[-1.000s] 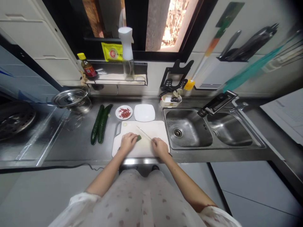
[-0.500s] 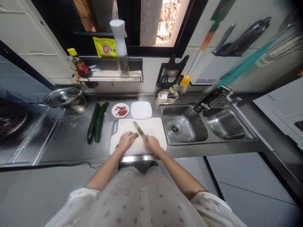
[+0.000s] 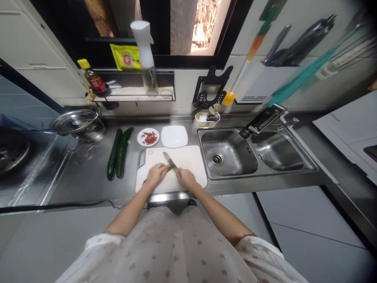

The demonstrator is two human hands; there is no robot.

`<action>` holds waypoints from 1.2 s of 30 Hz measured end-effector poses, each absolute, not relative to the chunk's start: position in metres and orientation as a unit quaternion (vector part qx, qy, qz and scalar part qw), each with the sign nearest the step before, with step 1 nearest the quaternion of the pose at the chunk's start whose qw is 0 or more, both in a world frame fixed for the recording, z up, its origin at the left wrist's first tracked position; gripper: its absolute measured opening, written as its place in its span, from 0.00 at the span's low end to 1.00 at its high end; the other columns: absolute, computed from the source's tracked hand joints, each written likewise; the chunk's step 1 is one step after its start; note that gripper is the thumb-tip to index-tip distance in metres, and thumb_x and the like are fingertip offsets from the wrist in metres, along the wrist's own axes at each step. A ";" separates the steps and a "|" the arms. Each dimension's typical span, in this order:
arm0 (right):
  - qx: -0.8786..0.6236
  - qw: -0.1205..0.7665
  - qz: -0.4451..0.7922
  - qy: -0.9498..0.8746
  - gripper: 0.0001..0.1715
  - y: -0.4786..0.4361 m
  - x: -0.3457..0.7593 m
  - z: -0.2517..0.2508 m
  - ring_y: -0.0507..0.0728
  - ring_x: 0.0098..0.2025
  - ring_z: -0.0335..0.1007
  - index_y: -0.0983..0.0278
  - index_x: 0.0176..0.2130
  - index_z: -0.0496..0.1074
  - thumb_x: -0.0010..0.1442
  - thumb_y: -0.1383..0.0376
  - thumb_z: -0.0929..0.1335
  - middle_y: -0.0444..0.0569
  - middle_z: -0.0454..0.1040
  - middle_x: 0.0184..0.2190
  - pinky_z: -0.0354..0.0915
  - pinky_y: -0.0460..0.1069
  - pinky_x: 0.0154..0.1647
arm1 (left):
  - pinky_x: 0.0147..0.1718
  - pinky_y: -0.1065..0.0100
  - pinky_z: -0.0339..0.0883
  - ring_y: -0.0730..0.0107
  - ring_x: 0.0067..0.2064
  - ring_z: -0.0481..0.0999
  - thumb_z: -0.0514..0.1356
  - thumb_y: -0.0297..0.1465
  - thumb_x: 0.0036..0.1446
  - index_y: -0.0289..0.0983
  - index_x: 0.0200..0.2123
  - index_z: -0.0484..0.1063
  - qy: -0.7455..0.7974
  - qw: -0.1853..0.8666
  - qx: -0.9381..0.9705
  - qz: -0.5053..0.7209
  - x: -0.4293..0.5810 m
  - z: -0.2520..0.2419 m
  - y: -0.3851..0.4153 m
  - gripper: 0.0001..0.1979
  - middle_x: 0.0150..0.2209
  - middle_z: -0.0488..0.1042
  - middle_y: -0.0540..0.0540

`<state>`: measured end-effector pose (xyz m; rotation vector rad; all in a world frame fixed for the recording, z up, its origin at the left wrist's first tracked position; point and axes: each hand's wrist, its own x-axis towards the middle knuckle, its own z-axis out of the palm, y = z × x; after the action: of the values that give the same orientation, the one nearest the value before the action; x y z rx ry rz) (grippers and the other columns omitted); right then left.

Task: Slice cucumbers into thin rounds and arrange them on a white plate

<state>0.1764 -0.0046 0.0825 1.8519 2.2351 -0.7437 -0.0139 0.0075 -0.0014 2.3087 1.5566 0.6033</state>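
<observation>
On the white cutting board [image 3: 193, 165] my left hand [image 3: 157, 174] is closed over a cucumber [image 3: 169, 168]. Most of it is hidden under the fingers, with dark green showing at the fingertips and beside the wrist. My right hand [image 3: 186, 177] grips a kitchen knife [image 3: 169, 159] by its handle. The blade points away and to the left, close to the cucumber's cut end; whether it touches is hard to tell. A pale round cucumber slice [image 3: 150, 152] lies at the board's far left corner.
Two whole cucumbers [image 3: 120, 153] lie left of the board. Behind it are a small plate of chopped red pieces [image 3: 149, 137] and a white square plate [image 3: 174, 136]. A double sink [image 3: 232, 151] adjoins the right side. A lidded steel pot [image 3: 79, 124] stands at far left.
The whole view has shifted slightly. My right hand and the knife have moved a little left toward my left hand, which keeps its hold on the cucumber.
</observation>
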 end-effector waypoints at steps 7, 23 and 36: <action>0.618 0.071 -0.236 0.746 0.20 -0.006 0.176 0.078 0.59 0.45 0.73 0.67 0.50 0.68 0.69 0.63 0.54 0.57 0.77 0.41 0.62 0.47 0.41 | 0.40 0.68 0.62 0.68 0.39 0.70 0.53 0.35 0.65 0.43 0.50 0.75 0.538 0.141 0.804 0.210 -0.013 0.001 0.006 0.15 0.38 0.74 0.46; 0.617 0.076 -0.245 0.744 0.20 -0.004 0.171 0.079 0.59 0.46 0.73 0.68 0.50 0.69 0.69 0.65 0.54 0.59 0.76 0.42 0.63 0.48 0.44 | 0.41 0.68 0.64 0.68 0.40 0.70 0.53 0.34 0.65 0.43 0.50 0.75 0.529 0.141 0.809 0.213 -0.015 -0.003 0.008 0.15 0.39 0.74 0.46; 0.607 0.114 -0.273 0.737 0.17 -0.015 0.184 0.087 0.59 0.44 0.73 0.68 0.47 0.70 0.66 0.67 0.57 0.59 0.76 0.42 0.63 0.48 0.40 | 0.41 0.68 0.64 0.69 0.41 0.70 0.54 0.32 0.64 0.43 0.50 0.75 0.525 0.154 0.807 0.223 -0.017 -0.007 0.011 0.14 0.40 0.75 0.46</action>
<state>0.1835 -0.0147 0.0871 1.7803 2.1614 -0.8018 -0.0166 0.0109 -0.0073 2.3138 1.5042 0.6382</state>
